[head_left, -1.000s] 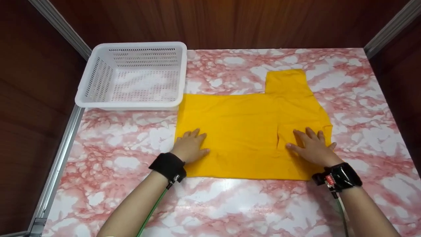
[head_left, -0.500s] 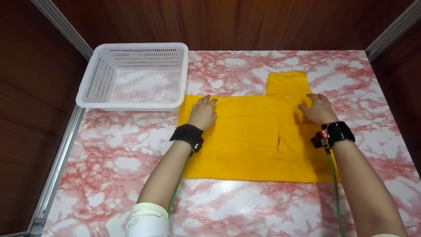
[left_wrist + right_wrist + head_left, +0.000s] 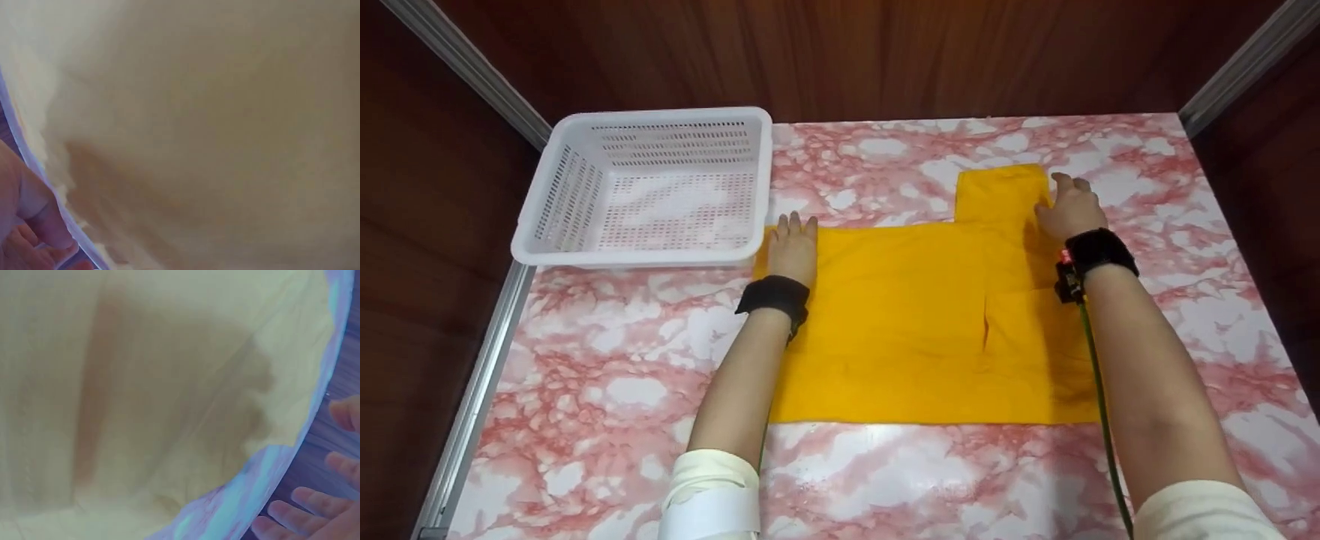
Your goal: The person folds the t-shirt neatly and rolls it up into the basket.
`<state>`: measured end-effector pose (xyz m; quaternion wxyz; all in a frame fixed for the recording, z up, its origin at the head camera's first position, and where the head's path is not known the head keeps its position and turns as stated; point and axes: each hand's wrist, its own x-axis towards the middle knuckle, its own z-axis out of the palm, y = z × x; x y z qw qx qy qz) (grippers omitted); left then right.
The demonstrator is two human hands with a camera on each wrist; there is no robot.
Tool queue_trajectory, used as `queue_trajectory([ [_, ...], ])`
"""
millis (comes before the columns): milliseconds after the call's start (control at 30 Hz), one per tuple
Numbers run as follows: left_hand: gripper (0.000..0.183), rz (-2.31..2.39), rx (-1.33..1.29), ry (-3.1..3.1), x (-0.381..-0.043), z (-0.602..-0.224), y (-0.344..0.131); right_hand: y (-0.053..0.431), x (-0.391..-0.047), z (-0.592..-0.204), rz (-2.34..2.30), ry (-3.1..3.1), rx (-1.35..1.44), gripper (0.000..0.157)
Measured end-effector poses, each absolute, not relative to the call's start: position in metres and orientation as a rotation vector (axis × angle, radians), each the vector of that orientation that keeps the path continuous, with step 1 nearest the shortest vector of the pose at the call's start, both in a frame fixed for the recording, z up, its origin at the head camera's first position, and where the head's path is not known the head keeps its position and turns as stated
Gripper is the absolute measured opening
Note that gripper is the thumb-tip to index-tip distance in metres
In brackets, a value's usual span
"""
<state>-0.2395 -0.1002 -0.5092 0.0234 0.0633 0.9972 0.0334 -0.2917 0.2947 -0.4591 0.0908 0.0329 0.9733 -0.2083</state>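
A yellow shirt [image 3: 896,300] lies flat, folded lengthwise, with one short sleeve [image 3: 997,191] pointing to the back. My left hand [image 3: 793,251] is over its back left corner, with straight fingers reaching to the far edge. In the left wrist view, the thumb and fingers [image 3: 42,222] show bent at the lower left. Beside the sleeve's right edge is my right hand [image 3: 1072,210], its thumb close to the cloth. The right wrist view shows its fingers [image 3: 318,503] spread, with nothing held. My right forearm covers part of the shirt's right end.
A white perforated plastic basket [image 3: 641,259] stands at the back left, its right side close to the shirt's corner. Dark wood panels [image 3: 870,60] enclose the red and white marbled table [image 3: 607,442] at the back and sides. Green cables run along both forearms.
Both hands have moved from the shirt's near part to its far side. The right went up along the right end to the sleeve; the left straightened its fingers at the back left corner.
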Motion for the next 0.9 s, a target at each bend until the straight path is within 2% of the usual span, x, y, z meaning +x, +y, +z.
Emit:
queue_trajectory([
  [133, 0.053, 0.03, 0.09, 3.099, -0.246, -0.518, -0.104, 0.288, -0.298, -0.463, -0.563, 2.974, 0.085, 0.062],
  [367, 0.054, -0.017, 0.055, 3.066, -0.254, -0.524, -0.111, 0.282, -0.307, -0.473, -0.503, 3.06, 0.078, 0.058],
  [633, 0.05, -0.155, 0.076, 3.027, -0.252, -0.523, -0.111, 0.279, -0.322, -0.478, -0.478, 3.02, 0.09, 0.063],
  [900, 0.05, -0.182, 0.054, 2.998, -0.251, -0.524, -0.108, 0.279, -0.333, -0.488, -0.453, 3.039, -0.049, 0.063],
])
